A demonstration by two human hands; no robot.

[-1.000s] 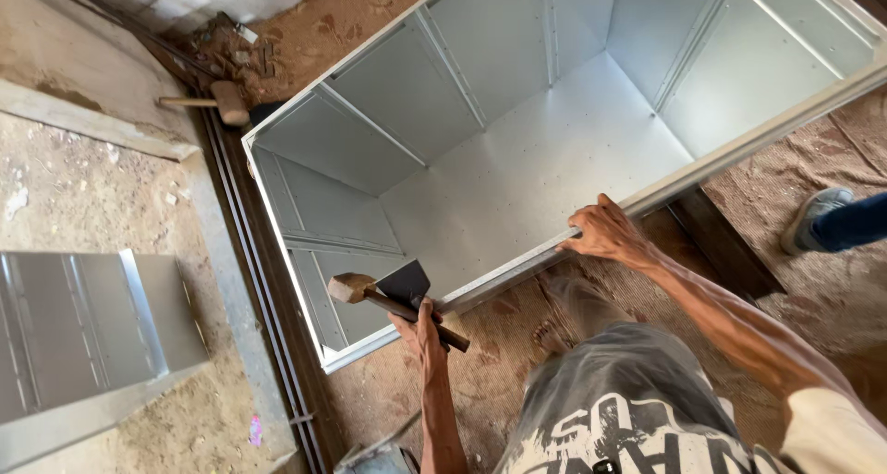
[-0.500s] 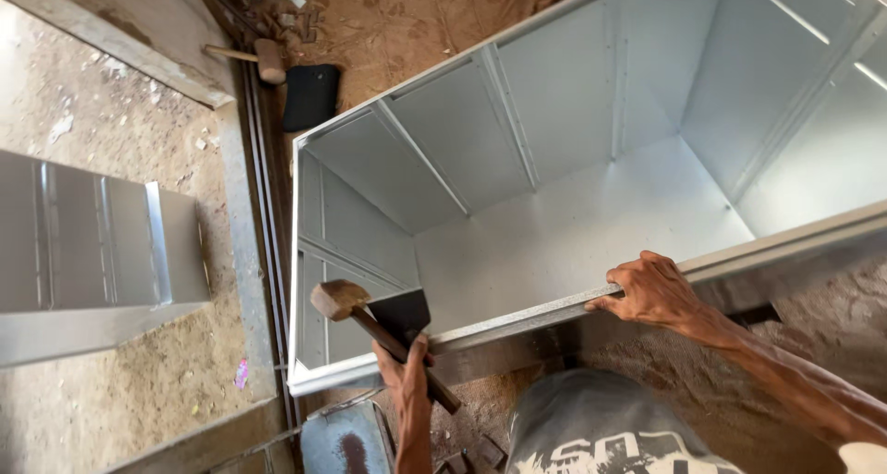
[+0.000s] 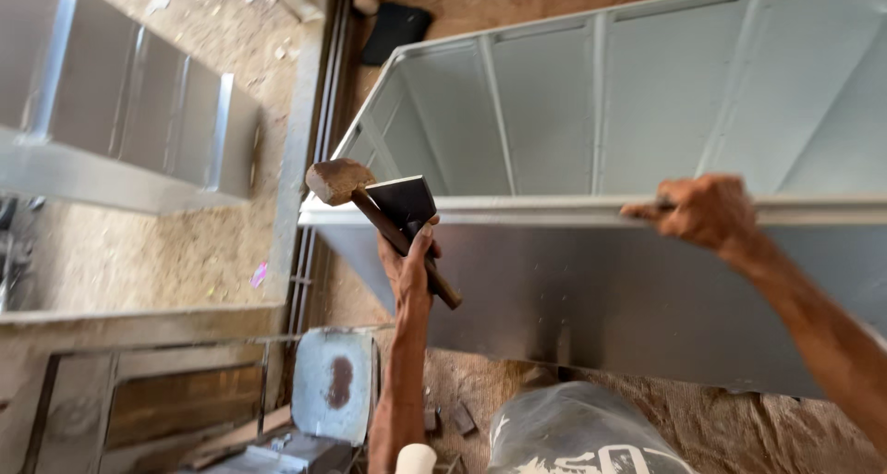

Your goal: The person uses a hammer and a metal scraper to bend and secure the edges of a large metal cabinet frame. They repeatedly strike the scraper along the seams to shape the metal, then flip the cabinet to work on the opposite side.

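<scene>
A large grey sheet-metal box [image 3: 591, 280] with ribbed inner walls stands open before me, tilted up on its side. My left hand [image 3: 407, 261] grips a wooden-handled hammer [image 3: 340, 180] together with a dark flat metal block [image 3: 403, 200], both held against the box's near rim at its left corner. My right hand [image 3: 702, 211] clasps the same rim further right, fingers curled over the edge.
Another ribbed grey metal panel [image 3: 129, 132] lies on the sandy ground at the left. Metal rails [image 3: 314, 160] run along the ground beside the box. A small metal plate [image 3: 334, 382] and wooden frames sit at lower left. A dark pad [image 3: 395, 29] lies beyond the box.
The box's near rim has risen toward me, hiding the floor of the box. Both hands keep their hold on hammer and rim.
</scene>
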